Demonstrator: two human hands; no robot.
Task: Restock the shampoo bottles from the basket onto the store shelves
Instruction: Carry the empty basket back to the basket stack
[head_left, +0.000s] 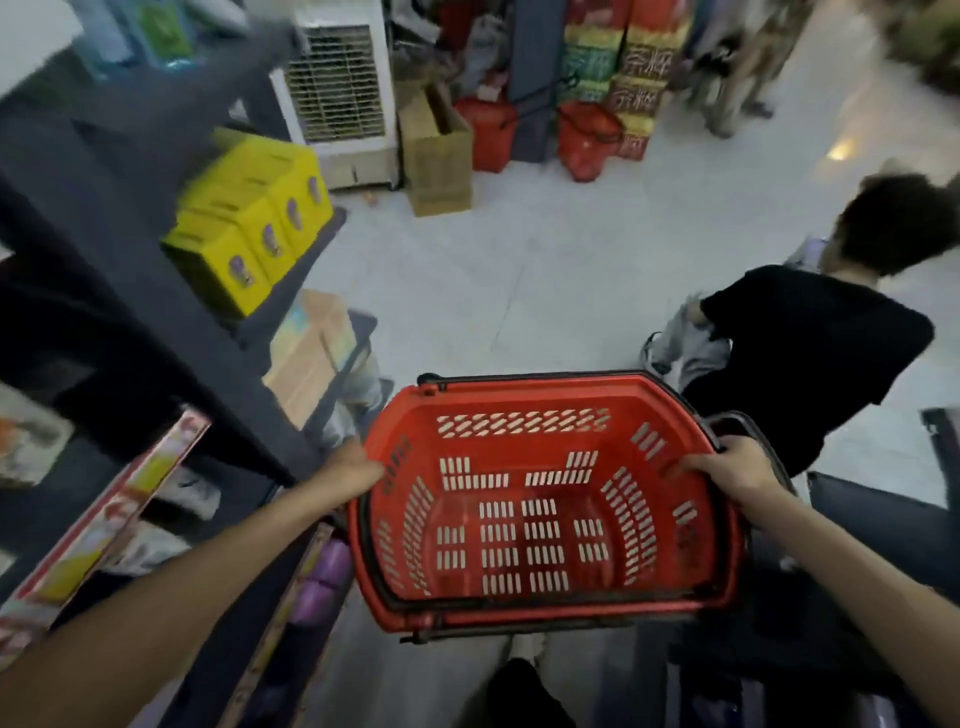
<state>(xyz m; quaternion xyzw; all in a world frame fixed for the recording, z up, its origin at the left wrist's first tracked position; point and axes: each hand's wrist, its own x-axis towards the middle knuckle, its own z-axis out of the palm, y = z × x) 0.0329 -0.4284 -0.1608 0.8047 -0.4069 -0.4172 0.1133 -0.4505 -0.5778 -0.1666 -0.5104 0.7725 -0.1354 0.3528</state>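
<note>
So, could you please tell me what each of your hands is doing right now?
Left hand: grips the red basket rim.
Right hand: grips the opposite rim.

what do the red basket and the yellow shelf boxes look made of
The red basket looks like moulded plastic, slightly glossy: uniform colour, slotted walls. The yellow boxes are probably printed cardboard: flat faces, sharp folded edges, though blur leaves it open.

The red plastic basket is carried level above the floor, beside the dark shelves. Its black handles are folded down along its rim and its slotted bottom shows fully. Blurred purple bottles sit on a low shelf just left of it.
</note>
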